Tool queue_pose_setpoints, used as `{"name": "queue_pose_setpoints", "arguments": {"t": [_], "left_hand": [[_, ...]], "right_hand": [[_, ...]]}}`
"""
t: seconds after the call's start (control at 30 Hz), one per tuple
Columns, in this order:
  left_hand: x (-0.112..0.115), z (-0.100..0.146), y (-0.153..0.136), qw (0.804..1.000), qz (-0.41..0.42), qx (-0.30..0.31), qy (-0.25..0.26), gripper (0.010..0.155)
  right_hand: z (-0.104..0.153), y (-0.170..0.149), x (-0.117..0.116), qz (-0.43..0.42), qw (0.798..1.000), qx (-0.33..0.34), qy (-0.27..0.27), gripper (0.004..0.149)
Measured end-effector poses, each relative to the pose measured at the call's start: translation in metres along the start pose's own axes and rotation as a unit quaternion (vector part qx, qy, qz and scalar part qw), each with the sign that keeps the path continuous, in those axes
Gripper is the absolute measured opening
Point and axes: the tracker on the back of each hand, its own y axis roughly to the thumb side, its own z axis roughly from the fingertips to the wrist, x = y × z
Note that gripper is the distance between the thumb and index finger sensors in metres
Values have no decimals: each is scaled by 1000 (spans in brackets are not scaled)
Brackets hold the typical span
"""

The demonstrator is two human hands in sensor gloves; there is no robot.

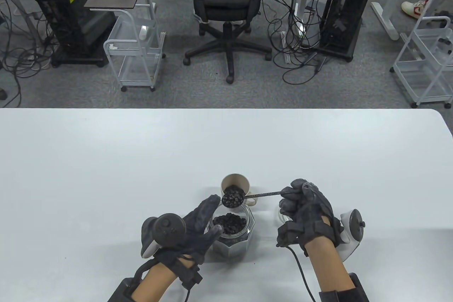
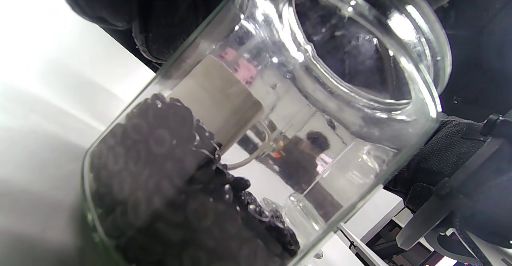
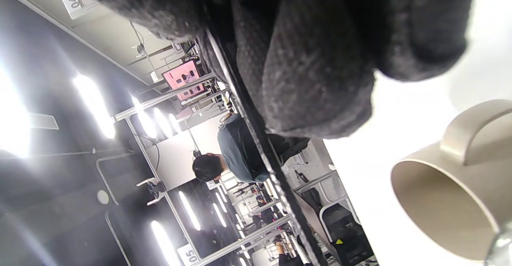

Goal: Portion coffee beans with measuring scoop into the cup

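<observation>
fingers [image 1: 290,197] of the right hand [image 1: 308,215] are curled tight around the end of the scoop [image 1: 247,196], pinching its thin dark handle, which runs level toward the left. the scoop's round bowl is heaped with coffee beans [image 1: 231,197] and hangs over the near rim of the beige cup [image 1: 235,187], between cup and glass jar [image 1: 231,233]. the cup stands just behind the jar, handle turned to the right, with some beans already inside.

the left hand [image 1: 198,226] wraps the jar's left side, thumb and fingers curved against the glass, one fingertip close to the scoop bowl. in the left wrist view the jar [image 2: 260,138] shows beans piled in its lower part and an open mouth.

all of this sits near the near edge of the white table [image 1: 106,174], about midway along it. beside the right hand something clear and round lies on the table, too hidden to tell what.

in the right wrist view, signs read "04" [image 3: 78,3] and "05" [image 3: 187,254] on the room's frame; the cup [image 3: 452,194] shows at the lower right.
</observation>
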Motion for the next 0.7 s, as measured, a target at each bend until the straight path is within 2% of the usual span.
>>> {"name": "queue_pose_setpoints", "arguments": {"t": [0.43,0.7], "left_hand": [[0,0,0,1000,-1,-1,-1,84],[0,0,0,1000,-1,-2,-2,84]], "right_hand": [[-4,-1,5,-5,1000,16,-20,43],[-8,-7,4,41,999,29,-18,44]]}}
